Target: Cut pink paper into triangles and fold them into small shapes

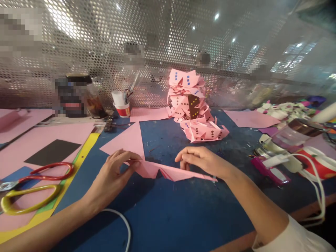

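Mid-frame, the left hand point(114, 176) pinches the left end of the folded paper point(148, 170). The right hand point(203, 160) curls loosely behind its right half; cannot tell if gripping. Scissors point(38, 177) with 2 loops lie lower left.

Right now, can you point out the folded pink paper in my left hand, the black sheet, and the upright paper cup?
Folded pink paper point(173, 175), head view: a flap near its middle.
Black sheet point(54, 153), head view: middle of its face.
Upright paper cup point(121, 111), head view: its front wall.
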`<state>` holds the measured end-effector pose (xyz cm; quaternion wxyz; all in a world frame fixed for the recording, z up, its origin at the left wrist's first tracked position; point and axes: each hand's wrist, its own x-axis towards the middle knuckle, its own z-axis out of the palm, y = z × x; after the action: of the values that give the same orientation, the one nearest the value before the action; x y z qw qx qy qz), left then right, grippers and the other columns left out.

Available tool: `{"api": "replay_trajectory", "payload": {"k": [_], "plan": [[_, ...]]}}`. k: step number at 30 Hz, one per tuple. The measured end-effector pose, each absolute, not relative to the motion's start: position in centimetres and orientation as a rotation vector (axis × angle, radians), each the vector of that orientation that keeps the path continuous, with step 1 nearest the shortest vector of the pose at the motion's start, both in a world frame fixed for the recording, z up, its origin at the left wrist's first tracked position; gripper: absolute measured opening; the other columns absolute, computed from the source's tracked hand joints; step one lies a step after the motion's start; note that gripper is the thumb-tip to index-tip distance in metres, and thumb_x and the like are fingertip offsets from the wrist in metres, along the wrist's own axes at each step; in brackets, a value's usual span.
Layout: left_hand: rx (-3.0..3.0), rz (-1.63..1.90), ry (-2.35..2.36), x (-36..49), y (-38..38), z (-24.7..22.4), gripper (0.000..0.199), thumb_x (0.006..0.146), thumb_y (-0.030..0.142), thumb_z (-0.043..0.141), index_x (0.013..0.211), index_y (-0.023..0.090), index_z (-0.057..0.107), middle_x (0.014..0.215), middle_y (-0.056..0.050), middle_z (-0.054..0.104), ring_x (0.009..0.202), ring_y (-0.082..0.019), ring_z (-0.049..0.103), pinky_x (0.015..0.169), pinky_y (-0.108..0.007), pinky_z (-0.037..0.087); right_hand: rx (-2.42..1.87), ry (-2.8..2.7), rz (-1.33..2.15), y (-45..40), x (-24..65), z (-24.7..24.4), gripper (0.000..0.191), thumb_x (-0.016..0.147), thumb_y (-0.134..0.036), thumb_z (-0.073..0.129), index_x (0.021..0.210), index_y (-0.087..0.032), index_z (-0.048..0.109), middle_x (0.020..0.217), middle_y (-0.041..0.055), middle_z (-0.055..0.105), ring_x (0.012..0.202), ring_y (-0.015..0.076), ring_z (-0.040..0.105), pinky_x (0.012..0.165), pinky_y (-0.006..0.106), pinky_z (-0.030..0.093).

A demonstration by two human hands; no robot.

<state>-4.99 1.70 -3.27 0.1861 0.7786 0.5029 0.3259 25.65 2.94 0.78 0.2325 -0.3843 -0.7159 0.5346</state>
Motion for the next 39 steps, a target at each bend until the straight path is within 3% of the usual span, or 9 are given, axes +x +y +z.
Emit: {"api": "replay_trajectory", "payload": {"k": [3, 7, 15, 22, 27, 32, 35, 39], "plan": [[1.995, 0.907, 1.436, -5.1, 1.8, -2.9, 0.028, 0.095, 0.05, 0.055, 0.097, 0.025, 0.068, 0.101, -0.001, 0.069, 0.098, -0.023, 0.062, 0.09, -0.035, 0.044, -0.998, -1.844, 1.526, 4.0, 26.3, 0.2, 0.026, 0.101, -0.038, 0.055, 0.108, -0.018, 0.07, 0.094, 0.0034, 0.071, 0.086, 0.0139, 0.066, 0.08, 0.025, 0.05], [1.84, 0.897, 1.456, -4.9, 1.5, -2.0, 0.029, 0.093, 0.052, 0.056, 0.098, 0.026, 0.068, 0.103, 0.0, 0.07, 0.098, -0.022, 0.063, 0.089, -0.032, 0.044, -0.937, -1.666, 1.643, 4.0, 25.5, -0.9, 0.023, 0.089, -0.032, 0.074, 0.109, -0.02, 0.072, 0.109, 0.0043, 0.072, 0.098, 0.0152, 0.066, 0.087, 0.025, 0.048], [1.785, 0.84, 1.371, -3.7, 0.6, -1.5, 0.03, 0.093, 0.051, 0.054, 0.093, 0.024, 0.067, 0.097, -0.001, 0.071, 0.097, -0.024, 0.064, 0.089, -0.033, 0.046, -0.723, -1.545, 1.839, 2.3, 24.2, -1.0, 0.042, 0.084, -0.042, 0.079, 0.119, -0.021, 0.072, 0.098, 0.0044, 0.071, 0.085, 0.0129, 0.064, 0.076, 0.022, 0.047], [1.881, 0.757, 1.362, -3.2, -0.2, -2.1, 0.028, 0.092, 0.048, 0.055, 0.096, 0.025, 0.07, 0.095, -0.002, 0.073, 0.097, -0.024, 0.067, 0.09, -0.034, 0.05, -0.754, -1.638, 1.879, 1.3, 23.8, -0.2, 0.031, 0.086, -0.04, 0.077, 0.107, -0.018, 0.077, 0.096, 0.0055, 0.072, 0.076, 0.0106, 0.061, 0.064, 0.02, 0.042], [1.946, 0.761, 1.367, -3.4, -0.2, -2.9, 0.031, 0.092, 0.051, 0.056, 0.097, 0.025, 0.072, 0.1, -0.004, 0.074, 0.103, -0.026, 0.067, 0.091, -0.035, 0.054, -0.786, -1.675, 1.841, 1.0, 23.5, 0.6, 0.031, 0.086, -0.041, 0.077, 0.105, -0.017, 0.077, 0.1, 0.0063, 0.072, 0.083, 0.0129, 0.064, 0.074, 0.023, 0.048], [2.027, 0.785, 1.335, -3.8, -0.2, -3.6, 0.033, 0.091, 0.052, 0.06, 0.115, 0.032, 0.071, 0.119, -0.002, 0.072, 0.121, -0.028, 0.062, 0.114, -0.044, 0.042, -0.663, -1.672, 1.73, 1.1, 23.4, 0.5, 0.028, 0.085, -0.044, 0.077, 0.1, -0.02, 0.079, 0.099, 0.0059, 0.071, 0.087, 0.0147, 0.065, 0.081, 0.027, 0.051], [2.024, 0.854, 1.329, -3.7, -0.4, -3.3, 0.038, 0.092, 0.052, 0.057, 0.126, 0.036, 0.067, 0.136, -0.002, 0.065, 0.13, -0.029, 0.057, 0.113, -0.044, 0.045, -0.655, -1.693, 1.491, 1.4, 23.6, 0.6, 0.025, 0.085, -0.045, 0.078, 0.096, -0.023, 0.079, 0.103, 0.0053, 0.069, 0.1, 0.0176, 0.062, 0.092, 0.031, 0.049], [1.932, 0.867, 1.337, -3.5, -0.6, -2.6, 0.04, 0.094, 0.055, 0.054, 0.127, 0.035, 0.067, 0.135, -0.001, 0.066, 0.126, -0.029, 0.061, 0.107, -0.038, 0.05, -0.702, -1.464, 1.422, 1.8, 23.8, 0.6, 0.023, 0.087, -0.044, 0.075, 0.096, -0.023, 0.075, 0.103, 0.004, 0.07, 0.101, 0.0184, 0.064, 0.097, 0.036, 0.049]]}}
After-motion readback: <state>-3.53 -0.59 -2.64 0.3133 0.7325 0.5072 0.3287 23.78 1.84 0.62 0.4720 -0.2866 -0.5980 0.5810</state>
